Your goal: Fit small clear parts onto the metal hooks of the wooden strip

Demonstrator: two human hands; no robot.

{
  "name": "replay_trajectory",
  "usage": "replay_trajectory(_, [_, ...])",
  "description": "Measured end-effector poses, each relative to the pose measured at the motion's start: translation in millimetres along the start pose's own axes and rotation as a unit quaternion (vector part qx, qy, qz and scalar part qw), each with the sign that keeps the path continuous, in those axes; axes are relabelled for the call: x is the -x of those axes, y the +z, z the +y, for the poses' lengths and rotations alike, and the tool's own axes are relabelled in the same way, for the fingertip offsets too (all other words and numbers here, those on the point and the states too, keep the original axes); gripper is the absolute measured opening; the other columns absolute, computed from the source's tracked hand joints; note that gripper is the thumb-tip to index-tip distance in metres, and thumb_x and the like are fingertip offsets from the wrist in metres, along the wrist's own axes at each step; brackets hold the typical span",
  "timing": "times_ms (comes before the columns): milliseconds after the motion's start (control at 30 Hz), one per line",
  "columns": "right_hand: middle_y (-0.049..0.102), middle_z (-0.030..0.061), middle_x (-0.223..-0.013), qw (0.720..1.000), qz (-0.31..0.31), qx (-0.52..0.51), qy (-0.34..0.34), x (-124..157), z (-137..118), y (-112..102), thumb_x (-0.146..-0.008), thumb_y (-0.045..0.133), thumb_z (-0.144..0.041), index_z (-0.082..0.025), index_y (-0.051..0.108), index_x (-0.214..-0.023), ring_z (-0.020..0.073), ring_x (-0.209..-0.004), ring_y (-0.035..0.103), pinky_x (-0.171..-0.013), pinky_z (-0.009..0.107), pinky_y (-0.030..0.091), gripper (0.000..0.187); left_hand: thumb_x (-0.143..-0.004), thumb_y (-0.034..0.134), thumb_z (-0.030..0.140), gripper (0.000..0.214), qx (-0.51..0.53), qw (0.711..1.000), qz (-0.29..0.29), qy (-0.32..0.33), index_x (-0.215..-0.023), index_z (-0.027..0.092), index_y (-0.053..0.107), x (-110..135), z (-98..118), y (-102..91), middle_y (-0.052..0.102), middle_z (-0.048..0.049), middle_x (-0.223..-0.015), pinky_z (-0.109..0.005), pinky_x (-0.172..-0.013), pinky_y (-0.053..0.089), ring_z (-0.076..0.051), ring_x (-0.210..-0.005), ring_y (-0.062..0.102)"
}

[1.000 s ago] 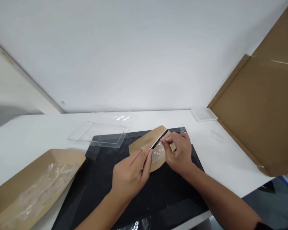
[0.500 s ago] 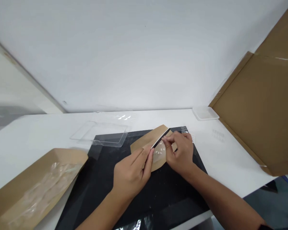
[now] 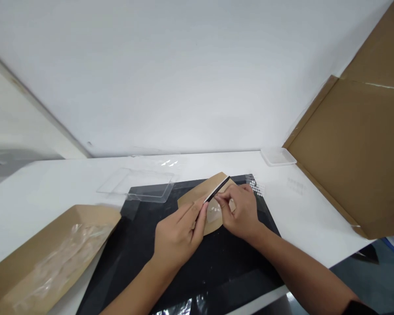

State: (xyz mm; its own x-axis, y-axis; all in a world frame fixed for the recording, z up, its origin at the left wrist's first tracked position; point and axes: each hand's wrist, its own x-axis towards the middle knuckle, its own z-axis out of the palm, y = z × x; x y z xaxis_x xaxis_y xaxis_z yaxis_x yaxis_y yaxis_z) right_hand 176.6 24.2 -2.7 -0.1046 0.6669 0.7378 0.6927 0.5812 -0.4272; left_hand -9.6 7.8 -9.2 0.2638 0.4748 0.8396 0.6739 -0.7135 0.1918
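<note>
My left hand pinches the lower end of a thin strip, black on its near face and white along its far edge, held slanting up to the right. The fingertips of my right hand are pressed together against the strip's near side; whatever they hold is too small to make out. Under both hands a small brown cardboard tray rests on a black mat. Small white oval pieces lie in the tray, partly hidden by my right hand.
A larger brown tray with clear plastic bags stands at the left. Clear plastic covers lie behind the mat. A sheet of white dots, a shallow translucent container and an upright cardboard panel are at the right.
My right hand has shifted slightly left and down along the strip, covering more of the white pieces. The strip has turned a little in my left hand. The view has moved slightly.
</note>
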Motion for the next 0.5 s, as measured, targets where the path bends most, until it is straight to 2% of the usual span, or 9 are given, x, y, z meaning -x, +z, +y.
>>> replay_trajectory(100, [0.068, -0.0022, -0.072, 0.999, 0.025, 0.011, 0.024, -0.4, 1.2, -0.7, -0.101, 0.060, -0.023, -0.023, 0.056, -0.082, 0.0154, -0.066, 0.064, -0.077, 0.037, 0.039, 0.019, -0.101, 0.067, 0.011, 0.008, 0.003, 1.000, 0.008, 0.001, -0.104, 0.013, 0.074, -0.8, 0.0, 0.9, 0.080, -0.0037, -0.087, -0.025, -0.069, 0.055, -0.015, -0.072, 0.075])
replay_trajectory(233, [0.069, -0.0028, -0.072, 1.000, -0.001, 0.000, 0.008, -0.1, -1.5, -0.4, -0.101, 0.060, -0.023, -0.023, 0.055, -0.083, 0.0147, -0.063, 0.062, -0.077, 0.037, 0.039, 0.019, -0.101, 0.066, 0.011, 0.013, 0.004, 1.000, 0.008, -0.007, -0.111, 0.013, 0.074, 0.4, 0.8, 1.5, 0.080, -0.0041, -0.090, -0.026, -0.070, 0.056, -0.016, -0.073, 0.076])
replay_trajectory(367, [0.067, -0.0027, -0.070, 0.999, 0.020, 0.019, 0.017, 0.2, -2.5, 0.2, -0.102, 0.059, -0.023, -0.023, 0.056, -0.083, 0.0154, -0.064, 0.063, -0.077, 0.037, 0.038, 0.019, -0.102, 0.066, 0.012, 0.016, 0.007, 1.000, 0.001, -0.014, -0.115, 0.015, 0.075, 1.8, 1.1, 1.0, 0.081, -0.0036, -0.090, -0.026, -0.069, 0.056, -0.016, -0.073, 0.075])
replay_trajectory(500, [0.067, -0.0035, -0.071, 1.000, -0.016, 0.001, 0.005, 1.6, -2.9, -0.3, -0.100, 0.060, -0.022, -0.023, 0.055, -0.083, 0.0146, -0.062, 0.063, -0.077, 0.037, 0.038, 0.018, -0.102, 0.065, 0.011, 0.017, 0.010, 1.000, -0.001, -0.015, -0.116, 0.014, 0.075, 1.4, 1.6, 1.0, 0.081, -0.0051, -0.094, -0.026, -0.073, 0.057, -0.016, -0.076, 0.076])
